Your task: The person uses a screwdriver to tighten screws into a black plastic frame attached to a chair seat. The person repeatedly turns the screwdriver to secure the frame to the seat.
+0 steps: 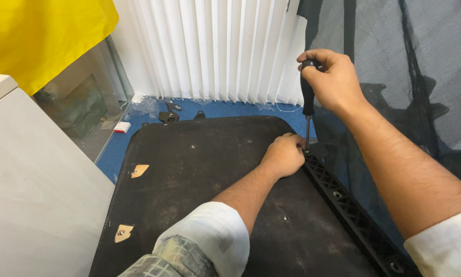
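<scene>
A blue carpeted floor (230,109) runs under white vertical blinds (215,46), and a black upholstered seat base (199,164) lies flat on it, underside up. The fingers of the right hand (333,77) wrap tightly around the black handle of a screwdriver (307,97), held upright with its tip down at the top end of a black ribbed plastic rail (343,197) along the seat base's right edge. The left hand (283,155) rests just beside the tip, its fingers pinched in as if steadying a screw, though the screw itself is too small to see. Further down the rail, at least two fixing points show. On the left edge, two tan mounting spots (139,170) lie bare, and loose black brackets (170,113) sit near the blinds, so the job seems only partly done.
</scene>
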